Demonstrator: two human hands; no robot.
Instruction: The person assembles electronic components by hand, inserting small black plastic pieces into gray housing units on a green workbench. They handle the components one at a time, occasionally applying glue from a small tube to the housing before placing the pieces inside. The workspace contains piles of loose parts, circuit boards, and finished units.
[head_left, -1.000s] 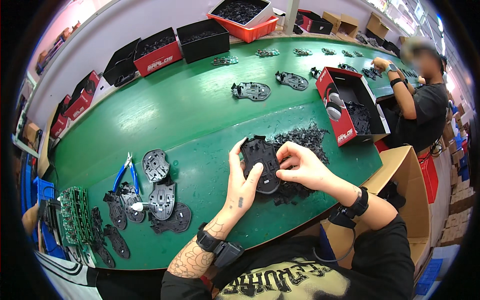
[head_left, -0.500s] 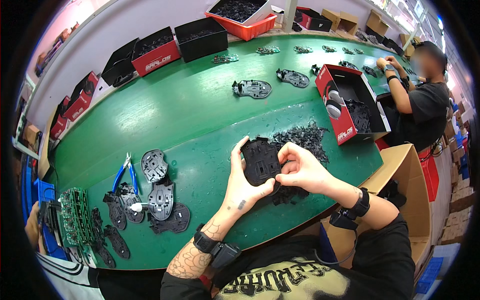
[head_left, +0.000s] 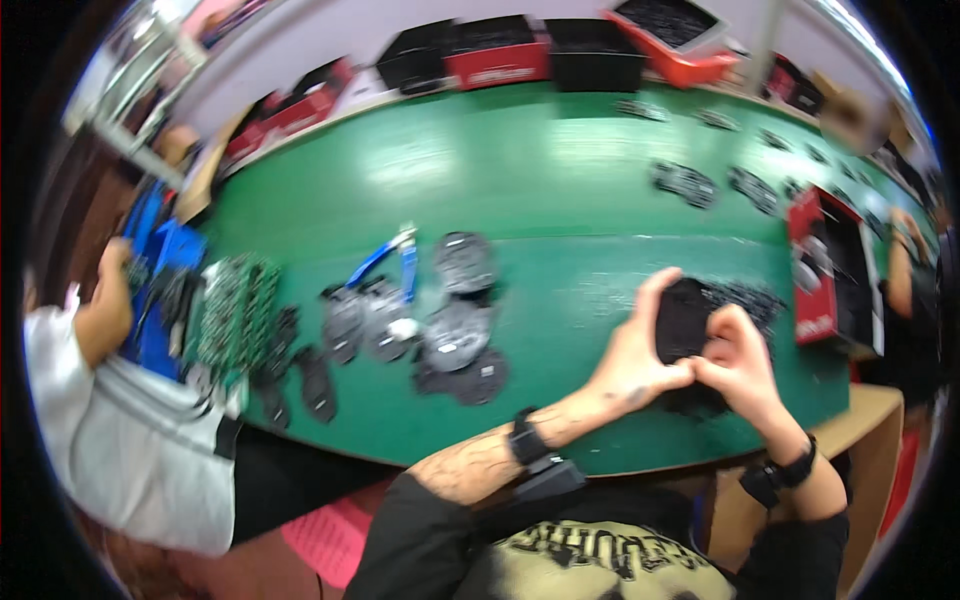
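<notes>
A black plastic mouse shell [head_left: 681,325] is held up over the table's right part, blurred by motion. My left hand [head_left: 632,352] grips it round its left side, thumb along the lower edge. Against its right edge my right hand [head_left: 745,362] is closed, its thumb tip close to the left thumb. Behind and below the hands lies a heap of small black plastic pieces [head_left: 745,300], partly hidden. To the left rest several similar shells [head_left: 458,335], some overlapping, and blue-handled cutting pliers [head_left: 408,268].
Stacked green circuit boards [head_left: 238,305] stand at the left, near a co-worker's arm [head_left: 105,310]. A red and black box [head_left: 835,280] stands at the right. More shells [head_left: 685,185] lie farther back, with boxes [head_left: 497,55] along the far edge. A cardboard box [head_left: 870,425] is at lower right.
The view has swung left, so the table's things appear farther right and the left co-worker shows more. Both hands still hold the mouse shell.
</notes>
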